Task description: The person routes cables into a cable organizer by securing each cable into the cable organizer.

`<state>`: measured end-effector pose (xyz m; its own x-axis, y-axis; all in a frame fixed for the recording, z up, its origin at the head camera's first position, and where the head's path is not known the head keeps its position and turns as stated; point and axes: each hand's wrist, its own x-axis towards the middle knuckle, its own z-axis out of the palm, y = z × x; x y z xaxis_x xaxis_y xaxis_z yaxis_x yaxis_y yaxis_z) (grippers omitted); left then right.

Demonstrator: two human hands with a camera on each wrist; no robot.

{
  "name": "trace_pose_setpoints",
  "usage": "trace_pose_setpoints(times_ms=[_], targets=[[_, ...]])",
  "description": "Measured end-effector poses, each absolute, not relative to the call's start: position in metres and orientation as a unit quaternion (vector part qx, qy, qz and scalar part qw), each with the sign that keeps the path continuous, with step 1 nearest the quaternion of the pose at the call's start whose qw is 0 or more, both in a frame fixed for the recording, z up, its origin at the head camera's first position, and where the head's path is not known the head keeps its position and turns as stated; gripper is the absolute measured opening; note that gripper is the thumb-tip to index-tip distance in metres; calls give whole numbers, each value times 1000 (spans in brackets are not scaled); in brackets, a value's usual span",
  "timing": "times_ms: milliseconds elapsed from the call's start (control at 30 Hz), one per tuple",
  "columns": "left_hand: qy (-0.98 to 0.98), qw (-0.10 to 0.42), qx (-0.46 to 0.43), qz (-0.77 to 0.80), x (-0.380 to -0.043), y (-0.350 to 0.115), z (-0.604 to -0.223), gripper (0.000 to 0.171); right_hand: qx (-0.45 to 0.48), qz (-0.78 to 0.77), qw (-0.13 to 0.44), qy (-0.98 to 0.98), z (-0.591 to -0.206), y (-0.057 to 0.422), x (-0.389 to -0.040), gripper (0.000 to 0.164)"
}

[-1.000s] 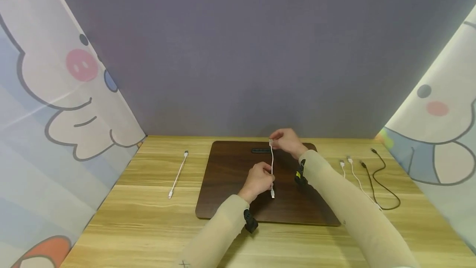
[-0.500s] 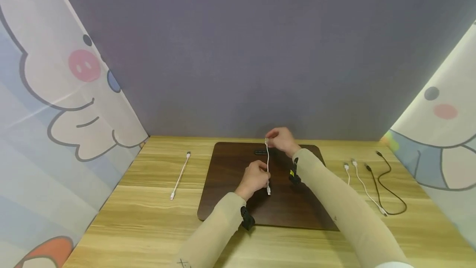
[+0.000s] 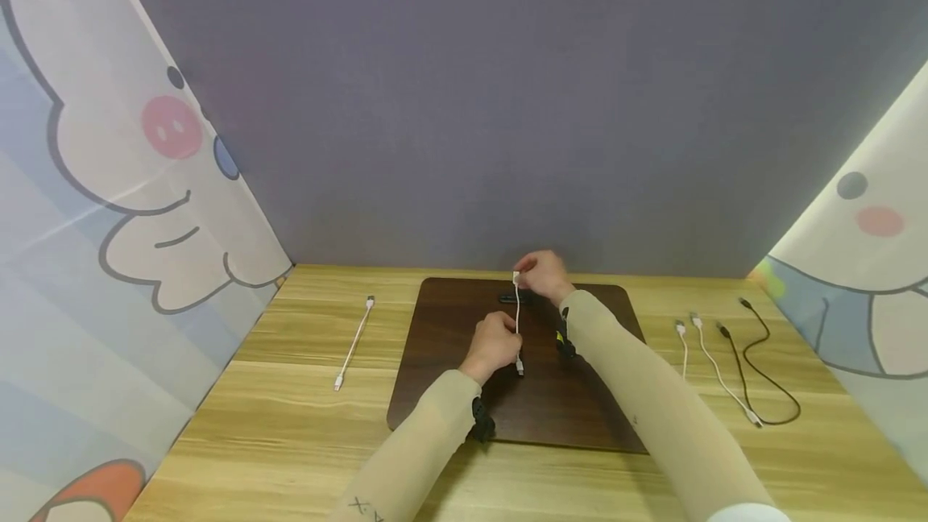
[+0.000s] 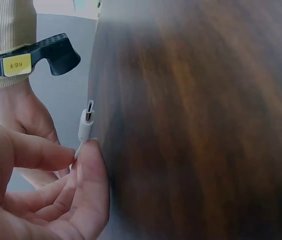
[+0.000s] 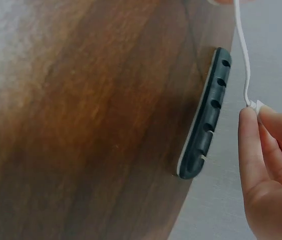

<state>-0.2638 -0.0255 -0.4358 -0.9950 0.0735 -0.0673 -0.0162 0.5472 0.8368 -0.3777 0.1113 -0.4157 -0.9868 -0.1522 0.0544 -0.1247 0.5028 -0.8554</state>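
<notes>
A short white USB cable [image 3: 518, 311] is stretched between my two hands over a dark brown wooden board [image 3: 464, 401]. My left hand [image 3: 493, 342] pinches it between thumb and fingers just behind the slim USB-C plug [image 4: 86, 122], which points toward me. At the far end, my right hand [image 3: 545, 275] pinches the larger white plug, mostly hidden by the fingertips in the right wrist view. A black cable clip strip [image 5: 206, 115] with several notches lies on the board near its back edge, just beside the cable.
Left of the board, another short white cable [image 3: 355, 342] lies on the light wooden table [image 3: 275, 441]. Several more lie to the right, including a white cable [image 3: 718, 369] and a black cable [image 3: 754, 337]. A grey panel [image 3: 464, 103] rises behind the table.
Both hands have shifted a little to the left over the board, carrying the white cable closer across the clip strip. Both still hold it. The head view has swung slightly.
</notes>
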Motion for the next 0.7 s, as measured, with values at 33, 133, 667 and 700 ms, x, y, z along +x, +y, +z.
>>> trace_pose_setpoints(times_ms=[33,133,667,700], targets=[[886,40,17,462,-264,-25,-435,23,-80,-480,11,873,-416,110,-378,18],[904,26,13,426,-265,-25,-433,18,-79,-458,10,886,-420,109,-381,18],[931,18,16,365,-267,-22,-436,10,-74,-394,-2,916,-430,104,-386,14],[933,18,18,360,-267,-21,-436,14,-75,-387,-4,919,-430,104,-386,14]])
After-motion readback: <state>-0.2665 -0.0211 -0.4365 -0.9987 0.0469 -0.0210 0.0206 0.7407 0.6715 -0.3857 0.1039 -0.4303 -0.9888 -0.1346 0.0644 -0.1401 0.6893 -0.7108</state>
